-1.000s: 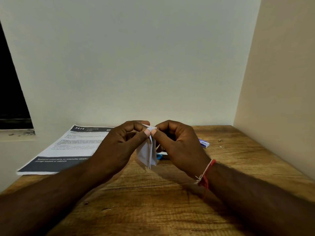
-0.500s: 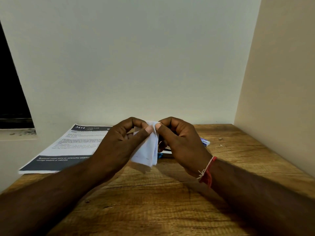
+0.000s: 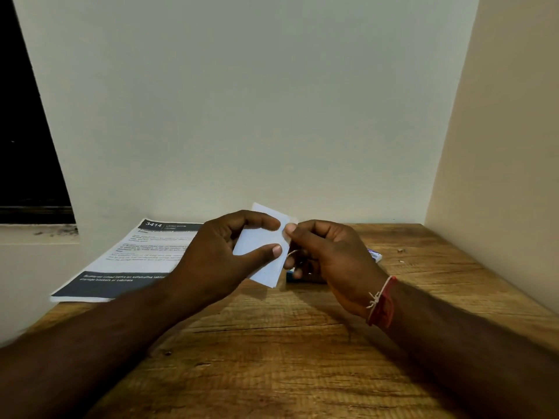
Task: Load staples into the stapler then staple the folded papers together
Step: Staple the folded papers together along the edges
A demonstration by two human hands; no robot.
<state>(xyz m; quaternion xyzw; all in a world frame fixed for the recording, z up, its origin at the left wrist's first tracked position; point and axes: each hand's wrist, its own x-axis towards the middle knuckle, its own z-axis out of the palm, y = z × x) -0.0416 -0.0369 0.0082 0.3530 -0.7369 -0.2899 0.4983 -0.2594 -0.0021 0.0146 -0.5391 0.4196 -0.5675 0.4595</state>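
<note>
A small white folded paper (image 3: pixel 262 251) is held up above the wooden table (image 3: pixel 272 358), its flat face turned toward me. My left hand (image 3: pixel 220 261) holds it with the thumb on the front and the fingers over its top. My right hand (image 3: pixel 326 255) pinches the paper's right edge between thumb and forefinger. A blue stapler (image 3: pixel 291 278) lies on the table behind my right hand, mostly hidden. A small box with blue print (image 3: pixel 375 254), apparently staples, shows past my right wrist.
A printed sheet with dark header bands (image 3: pixel 127 261) lies on the table's left, hanging over its edge. Walls close in behind and on the right. A red and white thread band (image 3: pixel 381 302) circles my right wrist.
The paper was held edge-on between both thumbs; it has turned flat to face me and risen slightly. My left thumb moved onto its front face.
</note>
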